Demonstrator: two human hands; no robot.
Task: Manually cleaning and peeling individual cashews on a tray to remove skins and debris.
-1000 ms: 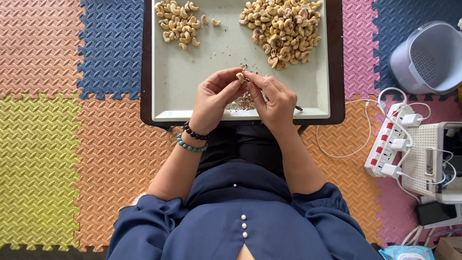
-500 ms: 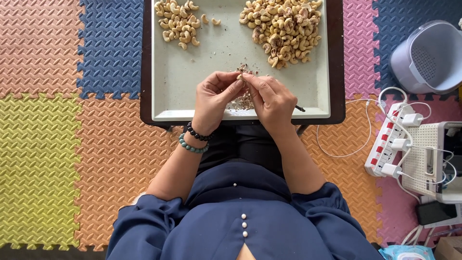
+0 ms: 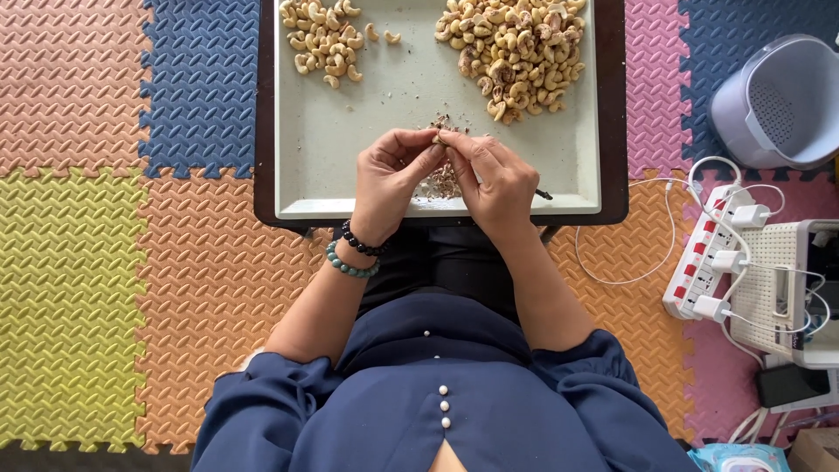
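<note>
Little has shifted since the earlier frames: both hands stay joined over the near middle of the tray, fingertips pressed together.

Far left, foam floor mats [image 3: 96, 262] with a ridged, interlocking puzzle edge lie in pink, blue, yellow and orange squares. A pale, flat rectangular tray [image 3: 332, 166] sits on a dark table [image 3: 264, 114]. At its far left lies a small heap of smooth, pale curved cashews [image 3: 322, 39]. The left hand [image 3: 391, 179], with one black and one green bead bracelet at the wrist, has its grip pinched on a small cashew [image 3: 436, 138], which sits between the two hands' fingertips. Fine brown skin flakes [image 3: 441, 182] are scattered just below. The right hand [image 3: 494, 179] has its grip clenched around a thin dark tool [image 3: 544, 194], whose tip shows beside the palm. A larger pile of mottled, brownish cashews [image 3: 516, 52] lies at far right. Off the table sit a white power strip [image 3: 712, 253] with looping cables and a rounded grey plastic basket [image 3: 782, 100].
</note>
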